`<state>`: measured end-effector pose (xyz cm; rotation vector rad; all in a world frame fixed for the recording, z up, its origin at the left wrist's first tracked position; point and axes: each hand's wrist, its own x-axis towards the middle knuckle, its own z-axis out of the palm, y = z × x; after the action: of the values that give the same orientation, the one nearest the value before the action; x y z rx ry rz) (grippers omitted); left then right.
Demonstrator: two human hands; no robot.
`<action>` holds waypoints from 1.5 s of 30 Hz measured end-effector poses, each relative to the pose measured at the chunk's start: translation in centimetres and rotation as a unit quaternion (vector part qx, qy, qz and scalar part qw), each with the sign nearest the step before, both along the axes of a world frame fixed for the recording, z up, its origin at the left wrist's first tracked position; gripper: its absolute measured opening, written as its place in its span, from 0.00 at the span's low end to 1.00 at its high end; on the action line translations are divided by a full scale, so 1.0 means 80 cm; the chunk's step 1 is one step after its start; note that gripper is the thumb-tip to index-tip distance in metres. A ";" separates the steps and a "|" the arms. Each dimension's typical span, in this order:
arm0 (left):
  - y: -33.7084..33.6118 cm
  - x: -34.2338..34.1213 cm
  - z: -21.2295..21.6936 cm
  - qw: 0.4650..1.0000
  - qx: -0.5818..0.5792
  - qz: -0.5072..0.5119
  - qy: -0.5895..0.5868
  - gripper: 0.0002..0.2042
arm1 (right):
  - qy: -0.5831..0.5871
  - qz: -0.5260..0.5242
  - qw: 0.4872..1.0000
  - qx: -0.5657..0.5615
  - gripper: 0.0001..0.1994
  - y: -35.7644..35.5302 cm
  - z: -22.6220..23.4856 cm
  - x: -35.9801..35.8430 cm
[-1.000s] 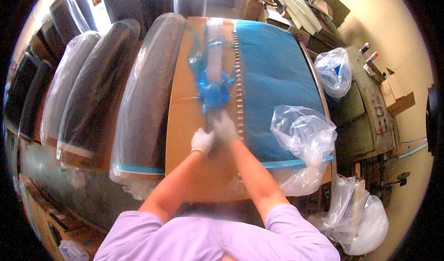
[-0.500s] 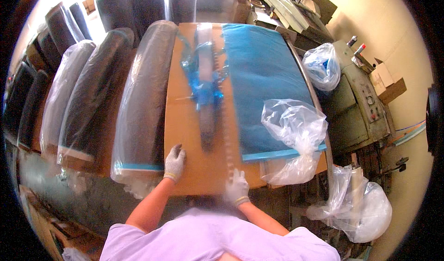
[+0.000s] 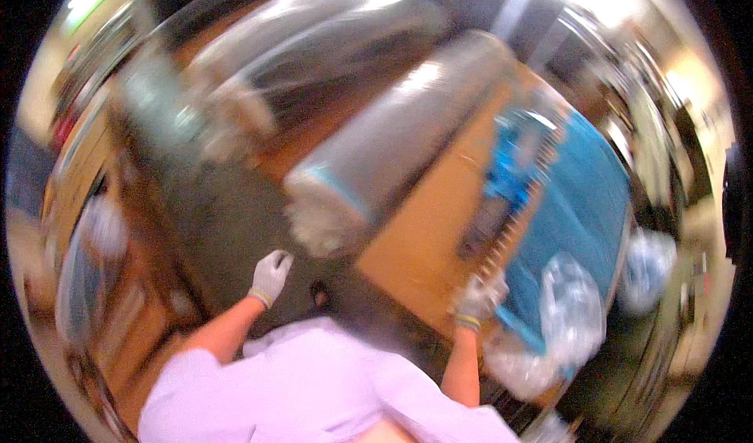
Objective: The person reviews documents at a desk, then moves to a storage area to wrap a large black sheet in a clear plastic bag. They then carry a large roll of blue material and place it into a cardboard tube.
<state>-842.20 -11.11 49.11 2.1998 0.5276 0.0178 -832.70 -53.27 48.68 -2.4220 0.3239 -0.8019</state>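
My left hand (image 3: 271, 276), in a white knit glove, hangs in the air over the dark floor, left of the cardboard-covered table (image 3: 416, 262). Its fingers are loosely bent and nothing shows in them. My right hand (image 3: 480, 295), gloved too, is by the near end of a long strip with evenly spaced marks (image 3: 510, 237). Blur hides whether its fingers grip the strip. Beside the strip lies a dark, narrow piece (image 3: 482, 227) with crumpled blue film (image 3: 510, 164) on it. A blue sheet (image 3: 580, 200) covers the table's right part, a clear plastic bag (image 3: 572, 306) on its near end.
A big plastic-wrapped roll (image 3: 408, 137) lies along the table's left side. More wrapped rolls (image 3: 337, 58) lie beyond it. Another clear bag (image 3: 647, 270) hangs at the right, by blurred machinery. Wooden items (image 3: 149, 309) stand at the lower left.
My view has swung to the left, and the picture is blurred. My left hand has left the table edge and is over the floor. My right hand remains by the strip's near end.
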 end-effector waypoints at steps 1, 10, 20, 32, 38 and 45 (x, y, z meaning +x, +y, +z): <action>0.031 -0.037 -0.003 0.998 0.024 0.039 0.039 0.16 | -0.085 0.031 0.996 0.026 0.21 0.011 0.002 -0.004; 0.217 -0.365 -0.085 0.845 0.076 0.314 0.426 0.25 | 0.128 0.409 0.897 -0.105 0.09 0.257 -0.003 -0.003; 0.379 -0.523 -0.095 0.783 -0.036 0.498 0.370 0.24 | 0.264 0.554 0.781 -0.114 0.11 0.713 -0.107 0.004; 0.697 -0.386 -0.129 0.778 -0.132 0.558 0.256 0.33 | 0.228 0.618 0.737 -0.150 0.08 1.079 -0.119 0.116; 0.950 -0.246 -0.098 0.821 -0.027 0.543 0.172 0.27 | 0.278 0.614 0.727 -0.134 0.09 1.332 -0.101 0.214; 1.179 -0.138 -0.052 0.832 0.028 0.538 0.134 0.23 | 0.290 0.726 0.607 -0.144 0.15 1.701 -0.097 0.274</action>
<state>-853.24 83.24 44.95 1.6778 1.8753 0.3259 -810.81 82.78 40.95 -2.1087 -1.5036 0.7382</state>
